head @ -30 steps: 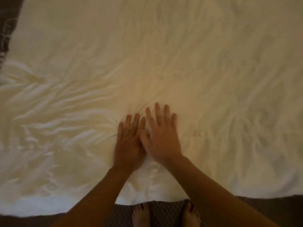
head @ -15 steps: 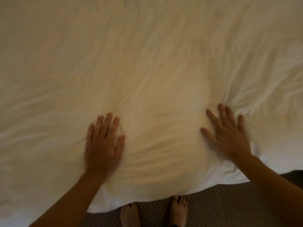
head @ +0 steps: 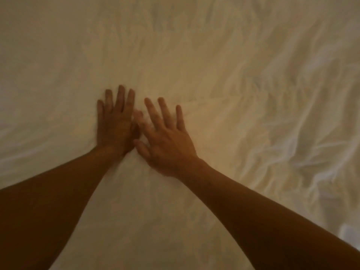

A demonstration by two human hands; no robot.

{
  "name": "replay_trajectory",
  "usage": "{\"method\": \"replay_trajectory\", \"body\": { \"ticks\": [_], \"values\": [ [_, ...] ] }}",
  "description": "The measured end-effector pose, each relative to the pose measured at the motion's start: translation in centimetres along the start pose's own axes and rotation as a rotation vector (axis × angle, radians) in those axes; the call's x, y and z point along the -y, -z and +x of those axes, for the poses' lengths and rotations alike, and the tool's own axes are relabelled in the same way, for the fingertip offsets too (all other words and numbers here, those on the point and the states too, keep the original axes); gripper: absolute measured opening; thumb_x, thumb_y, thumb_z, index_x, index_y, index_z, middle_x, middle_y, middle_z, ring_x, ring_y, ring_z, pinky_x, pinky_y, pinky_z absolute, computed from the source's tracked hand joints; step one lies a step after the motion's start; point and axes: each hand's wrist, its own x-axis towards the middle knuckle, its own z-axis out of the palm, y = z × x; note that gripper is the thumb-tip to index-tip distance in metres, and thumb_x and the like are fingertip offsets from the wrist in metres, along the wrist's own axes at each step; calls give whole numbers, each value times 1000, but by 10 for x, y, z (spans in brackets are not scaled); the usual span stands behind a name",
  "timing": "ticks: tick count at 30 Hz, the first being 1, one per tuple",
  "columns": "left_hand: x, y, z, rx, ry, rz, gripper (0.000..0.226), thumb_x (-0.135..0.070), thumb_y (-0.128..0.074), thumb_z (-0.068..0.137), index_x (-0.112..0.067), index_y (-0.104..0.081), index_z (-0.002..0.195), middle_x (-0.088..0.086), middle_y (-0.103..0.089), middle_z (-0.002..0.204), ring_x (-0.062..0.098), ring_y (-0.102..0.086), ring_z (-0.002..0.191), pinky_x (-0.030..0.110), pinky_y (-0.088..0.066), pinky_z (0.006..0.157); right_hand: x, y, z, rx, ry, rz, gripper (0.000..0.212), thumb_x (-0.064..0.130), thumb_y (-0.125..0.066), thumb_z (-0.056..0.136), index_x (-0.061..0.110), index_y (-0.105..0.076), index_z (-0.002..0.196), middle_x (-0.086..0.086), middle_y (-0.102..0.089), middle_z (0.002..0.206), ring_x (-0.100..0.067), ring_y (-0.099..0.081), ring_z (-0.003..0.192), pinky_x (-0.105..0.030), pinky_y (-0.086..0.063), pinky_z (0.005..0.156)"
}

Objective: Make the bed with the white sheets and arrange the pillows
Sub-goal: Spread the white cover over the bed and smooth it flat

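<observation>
hands side by side, palms down, on the wrinkled white cotton bed sheet (head: 194,55), which fills the whole view. left hand (head: 116,121) lies flat with fingers straight and close together, gripping nothing. right hand (head: 167,139) lies flat with fingers straight and spread, pointing up and left, its thumb side touching the left hand. sheet is smoother around the hands, heavily creased at right. both bare forearms reach in from the bottom edge.

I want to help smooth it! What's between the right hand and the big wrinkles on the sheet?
Nothing extra: in the head view, only smoother bare sheet lies between the right hand and the wrinkles.
</observation>
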Motion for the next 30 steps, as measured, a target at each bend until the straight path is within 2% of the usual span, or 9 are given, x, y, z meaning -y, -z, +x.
{"method": "replay_trajectory", "body": {
  "ticks": [3, 8, 10, 13, 16, 19, 25, 27, 30],
  "values": [
    [0, -16, -7, -78, 12, 10, 66, -46, -27, 100, -21, -22, 161, 7, -15, 169, 38, -10, 155, 55, -7, 125, -39, -10, -2, 30, -3, -130, 73, 70, -25, 98, 36, -16, 161, 0, -7, 171, -24, 2, 157, -62, 2, 121],
    [-6, -17, -8, -119, 27, -33, 65, -45, -32, 100, -21, -28, 160, 6, -19, 169, 36, -12, 155, 55, -9, 125, -179, 25, -62, 183, -554, -182, 88, 89, -4, 86, 43, 8, 159, 8, 10, 170, -20, 7, 157, -66, 0, 120],
    [-6, -18, -7, -120, 32, -31, 65, -45, -33, 99, -20, -29, 160, 6, -19, 169, 37, -13, 155, 55, -10, 125, -194, 32, -60, 284, -643, -146, 92, 91, 1, 82, 40, 13, 158, 6, 17, 169, -21, 12, 156, -71, 2, 117],
    [-5, -21, -3, -124, 33, -12, 67, -45, -34, 98, -19, -29, 160, 6, -19, 169, 37, -14, 155, 56, -11, 124, -163, 36, -25, 175, -714, -28, 101, 84, -11, 80, 25, -9, 162, -10, 12, 170, -36, 12, 155, -73, 4, 116],
    [-6, -25, 0, -137, 33, -1, 68, -45, -34, 98, -18, -29, 160, 7, -19, 169, 37, -13, 155, 57, -12, 124, -114, 38, 24, -78, -511, -21, 92, 67, -36, 85, 19, -19, 161, -16, 4, 169, -43, 9, 154, -68, 1, 120],
    [-3, -29, 1, -130, 28, 3, 68, -45, -32, 98, -17, -27, 160, 8, -16, 169, 37, -9, 156, 59, -12, 123, -51, 19, 80, -103, -155, -18, 83, 59, -40, 93, 26, -12, 163, -11, 6, 170, -40, 14, 154, -64, 3, 121],
    [1, -37, 3, -157, 3, 11, 71, -41, -37, 95, -14, -28, 160, 11, -19, 168, 39, -11, 155, 62, -14, 122, -55, -20, 129, -90, 148, -100, 65, 64, -39, 96, 34, -44, 153, -3, -29, 165, -32, -18, 155, -69, -5, 117],
    [1, -38, 4, -157, 13, 17, 71, -44, -36, 95, -16, -28, 160, 10, -19, 168, 39, -11, 155, 60, -13, 122, -100, -9, 123, -42, 116, -222, 69, 72, -27, 96, 41, -31, 157, 1, -20, 168, -31, -10, 156, -73, 0, 115],
    [1, -39, 3, -158, 14, 7, 71, -45, -36, 95, -15, -28, 160, 10, -19, 168, 40, -12, 155, 59, -12, 123, -200, 25, 88, -12, -260, -272, 76, 81, -14, 93, 45, -13, 160, 0, -6, 171, -31, 0, 157, -75, 7, 114]
  ]
}}
